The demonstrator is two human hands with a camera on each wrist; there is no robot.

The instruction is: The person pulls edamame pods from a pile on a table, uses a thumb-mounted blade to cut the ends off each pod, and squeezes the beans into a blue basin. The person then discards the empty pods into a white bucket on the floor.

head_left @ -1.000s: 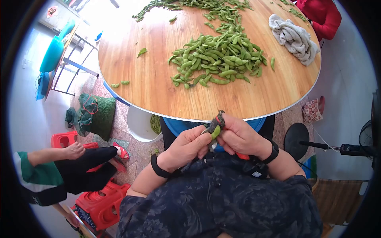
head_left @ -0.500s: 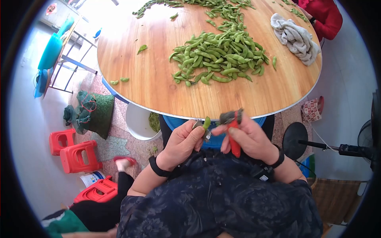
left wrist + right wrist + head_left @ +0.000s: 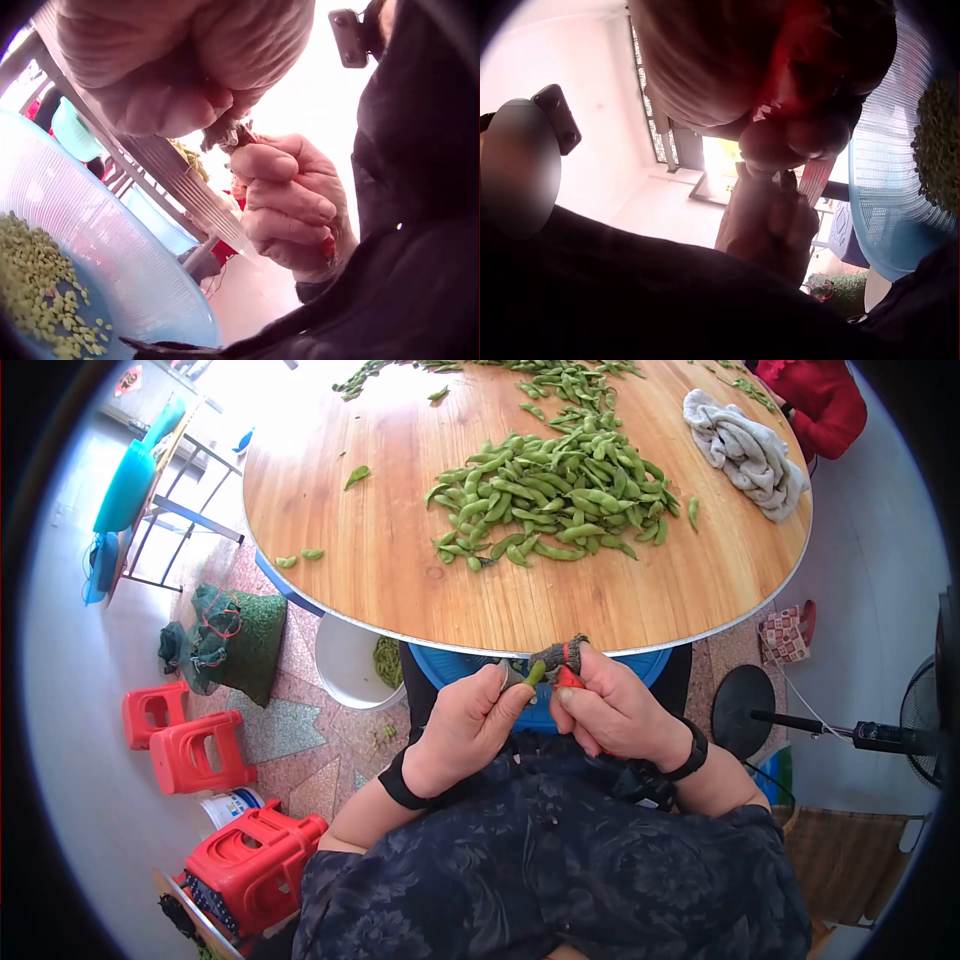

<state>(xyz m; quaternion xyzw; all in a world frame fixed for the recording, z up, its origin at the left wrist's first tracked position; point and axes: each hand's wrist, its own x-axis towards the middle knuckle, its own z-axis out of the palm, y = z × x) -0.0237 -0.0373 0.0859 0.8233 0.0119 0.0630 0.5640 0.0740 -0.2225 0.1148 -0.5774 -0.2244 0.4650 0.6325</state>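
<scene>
Pale wood grain covers one round tabletop (image 3: 350,585). Just off its near edge, one plump green pod (image 3: 536,672) is pinched between the left hand's (image 3: 462,722) thumb and fingers. Beside it, the right hand (image 3: 622,712), fingers curled, grips one red object (image 3: 569,678); one dark wrapping (image 3: 555,655) sits at its fingers. Below is one translucent blue basin (image 3: 154,274) of shelled green beans (image 3: 37,281). The tabletop bears one large pod heap (image 3: 560,500), two loose pods (image 3: 312,554) at left and one crumpled grey towel (image 3: 745,455).
</scene>
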